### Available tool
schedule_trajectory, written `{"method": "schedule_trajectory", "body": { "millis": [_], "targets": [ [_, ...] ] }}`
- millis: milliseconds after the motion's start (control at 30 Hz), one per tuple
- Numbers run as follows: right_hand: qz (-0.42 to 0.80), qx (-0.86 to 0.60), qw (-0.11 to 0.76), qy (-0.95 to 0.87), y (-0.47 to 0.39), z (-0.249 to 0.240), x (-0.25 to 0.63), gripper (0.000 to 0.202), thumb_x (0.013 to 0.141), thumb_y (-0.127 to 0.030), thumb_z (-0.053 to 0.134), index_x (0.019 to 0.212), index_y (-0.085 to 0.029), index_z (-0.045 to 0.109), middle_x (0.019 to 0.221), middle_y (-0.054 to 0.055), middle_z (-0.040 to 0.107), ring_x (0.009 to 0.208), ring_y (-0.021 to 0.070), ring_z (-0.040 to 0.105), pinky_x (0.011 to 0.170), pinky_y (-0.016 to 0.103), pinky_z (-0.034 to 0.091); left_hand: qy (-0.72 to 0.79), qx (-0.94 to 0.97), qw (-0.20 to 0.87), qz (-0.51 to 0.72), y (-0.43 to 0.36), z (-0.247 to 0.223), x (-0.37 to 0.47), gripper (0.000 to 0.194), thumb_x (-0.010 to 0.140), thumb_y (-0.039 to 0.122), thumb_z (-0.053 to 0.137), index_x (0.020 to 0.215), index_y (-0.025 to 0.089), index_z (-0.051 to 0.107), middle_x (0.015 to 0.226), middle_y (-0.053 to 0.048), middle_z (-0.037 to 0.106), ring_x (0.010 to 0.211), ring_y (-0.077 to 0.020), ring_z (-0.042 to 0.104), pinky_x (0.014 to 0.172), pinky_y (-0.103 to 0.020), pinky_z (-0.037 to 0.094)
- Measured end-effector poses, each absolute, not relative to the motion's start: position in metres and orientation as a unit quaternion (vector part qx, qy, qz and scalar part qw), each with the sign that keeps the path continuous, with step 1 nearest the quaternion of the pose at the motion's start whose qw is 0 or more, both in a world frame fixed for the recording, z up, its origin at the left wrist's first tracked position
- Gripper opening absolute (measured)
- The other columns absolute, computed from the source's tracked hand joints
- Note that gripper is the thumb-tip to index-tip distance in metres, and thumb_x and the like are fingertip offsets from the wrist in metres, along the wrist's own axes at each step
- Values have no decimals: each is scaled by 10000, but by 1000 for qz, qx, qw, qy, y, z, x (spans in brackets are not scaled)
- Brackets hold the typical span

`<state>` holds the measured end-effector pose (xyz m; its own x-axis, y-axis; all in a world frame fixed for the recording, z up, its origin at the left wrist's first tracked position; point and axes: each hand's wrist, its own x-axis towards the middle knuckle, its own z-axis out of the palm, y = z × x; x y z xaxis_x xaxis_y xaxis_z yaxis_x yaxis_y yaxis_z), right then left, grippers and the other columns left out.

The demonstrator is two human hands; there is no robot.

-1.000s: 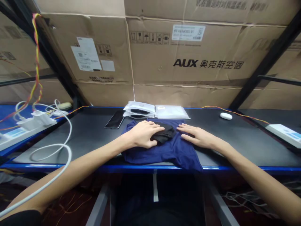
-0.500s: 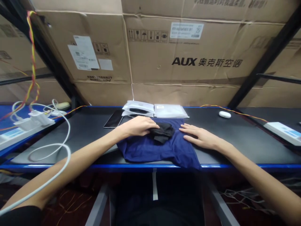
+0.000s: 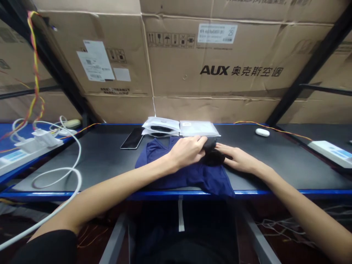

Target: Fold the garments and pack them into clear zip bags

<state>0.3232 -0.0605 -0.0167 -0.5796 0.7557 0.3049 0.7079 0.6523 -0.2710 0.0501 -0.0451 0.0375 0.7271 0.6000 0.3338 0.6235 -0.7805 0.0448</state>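
The crumpled soft black cloth [image 3: 213, 153] lies over the right part of a spread navy blue fabric garment [image 3: 176, 179], between the two hands. Its upper left part is in the grip of the left hand [image 3: 188, 150], whose fingers are curled and closed on it, the thumb side toward the cloth; the rest of the cloth bulges out to the right of that grip and a little below it, toward the table's front edge. The right hand [image 3: 239, 159] reaches in from the other side, fingers extended and thumb apart, its fingertips at the cloth's right side; they are partly hidden there, so whether they pinch it cannot be told. The garment's lower right corner reaches over the blue front edge of the dark grey-topped table [image 3: 104, 176]. Just behind the garment lie a small stack of frosted white plastic pouches [image 3: 162, 123] with something dark inside and, beside it, a flat frosted white pouch [image 3: 199, 129] with a small label. A black-screened phone [image 3: 132, 138] lies to the left of the stack. Well apart, toward the right, sits a small rounded white case [image 3: 262, 132], and farther right a white power strip [image 3: 331, 153]. Brown cardboard panels [image 3: 220, 86] stand behind the table.
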Motion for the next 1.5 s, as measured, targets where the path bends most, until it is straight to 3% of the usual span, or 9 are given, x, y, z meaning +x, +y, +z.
{"method": "schedule_trajectory", "body": {
  "millis": [133,300,433,733,967,1133,1267,1367,1500],
  "targets": [
    [43,-428,218,-876,-60,-17,323,405,987,-281,466,1335,-225,665,1424,76,619,1353,272,549,1143,492,454,-309,-948,19,-75,-48,27,52,273,922,319,573,1097,124,648,1085,-163,681,928,-313,706,780,-397,579],
    [53,-460,274,-843,-68,-7,310,378,1010,-342,445,1260,-257,717,1297,36,715,1209,278,669,1073,456,525,-294,-945,-41,-138,-45,26,38,428,939,519,551,1201,195,647,1062,-104,686,887,-280,711,805,-395,572],
    [76,-475,273,-833,-77,1,297,381,1026,-403,443,1227,-261,735,1241,9,744,1120,296,714,990,421,576,-308,-933,-54,-179,-43,27,35,295,955,402,540,1142,205,656,1022,-78,716,917,-267,713,799,-364,555],
    [20,-464,197,-863,-72,-20,293,477,1010,-403,451,1414,-192,589,1442,122,603,1364,322,533,1130,521,464,-350,-885,-112,-285,-42,31,27,199,890,302,598,1064,206,605,810,-12,702,635,-168,636,644,-277,474],
    [16,-465,181,-866,-70,-24,298,474,994,-337,439,1399,-156,608,1465,141,570,1386,314,504,1154,519,435,-349,-843,-254,-321,-35,41,-3,297,908,491,596,908,195,573,840,5,685,617,-128,606,604,-250,472],
    [19,-465,195,-863,-69,-28,300,457,987,-319,458,1386,-167,622,1457,128,586,1391,294,502,1169,491,422,-443,-828,-152,-308,-33,40,-23,298,876,439,603,725,190,540,694,10,641,613,-140,587,588,-254,407],
    [11,-463,191,-865,-70,-27,300,454,993,-331,446,1369,-158,632,1447,135,597,1387,284,510,1171,475,424,-531,-830,-63,-159,-34,34,-42,346,860,457,585,631,201,541,665,-18,656,636,-192,612,589,-290,385],
    [4,-460,192,-867,-69,-27,301,453,990,-337,445,1360,-161,638,1434,135,610,1380,279,521,1166,471,432,-566,-820,-14,-82,-37,31,-53,318,877,513,559,785,219,635,755,-38,700,714,-250,661,629,-324,438],
    [-6,-454,187,-871,-68,-28,301,455,993,-336,434,1369,-169,629,1425,129,620,1376,273,527,1161,473,439,-465,-872,35,-146,-41,33,-54,425,886,349,579,1295,234,568,1271,-81,664,1131,-280,641,852,-355,530]
  ]
}}
